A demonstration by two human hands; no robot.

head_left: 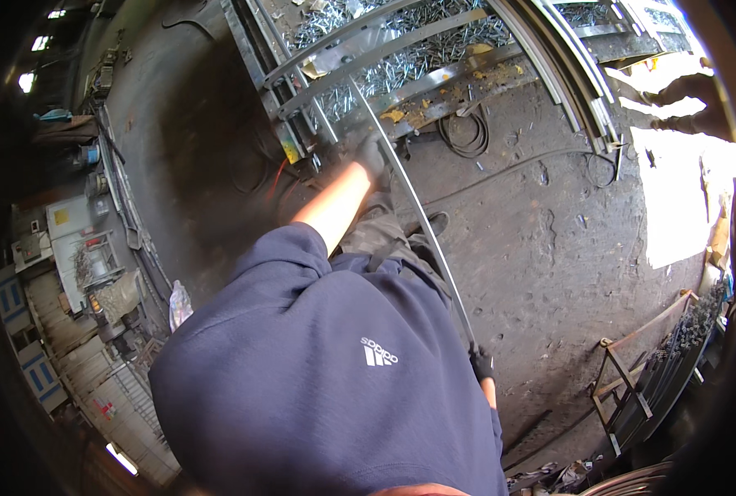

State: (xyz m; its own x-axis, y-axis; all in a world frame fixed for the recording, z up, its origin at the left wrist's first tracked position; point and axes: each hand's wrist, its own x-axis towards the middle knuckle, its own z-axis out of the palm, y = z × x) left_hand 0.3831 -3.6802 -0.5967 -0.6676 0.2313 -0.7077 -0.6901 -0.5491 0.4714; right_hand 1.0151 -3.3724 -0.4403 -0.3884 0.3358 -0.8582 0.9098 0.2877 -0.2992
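A long, thin metal strip (418, 210) slants from the bench down along my right side. My left hand (370, 155), in a dark glove, is closed at the strip's upper part near the bench edge, though its fingers are blurred. Farther down, by my right hip, my right hand (482, 361) is closed around the strip's lower end in a black glove. Beyond the left hand stands a metal bench (446, 83) heaped with small shiny metal pieces (401, 62). Flat metal bars (384, 45) lie across the heap.
Long metal profiles (562, 70) jut past the bench's right side. A coiled cable (465, 136) lies on the dark, worn floor (525, 273). At the lower right stands a rusty rack (624, 380) beside stacked rods (682, 355). Cluttered shelving (78, 248) lines the left. A person's legs (686, 107) show at upper right.
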